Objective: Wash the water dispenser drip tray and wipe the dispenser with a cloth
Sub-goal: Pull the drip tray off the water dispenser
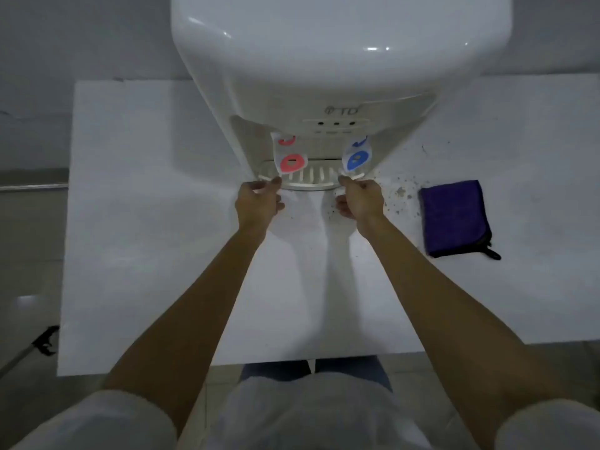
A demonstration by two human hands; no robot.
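Bare forearms, pale short sleeves [97, 417], a white top, blue jeans [276, 368].

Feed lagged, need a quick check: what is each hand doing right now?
Left hand: fingers closed on the left end of the drip tray.
Right hand: fingers closed on the tray's right end.
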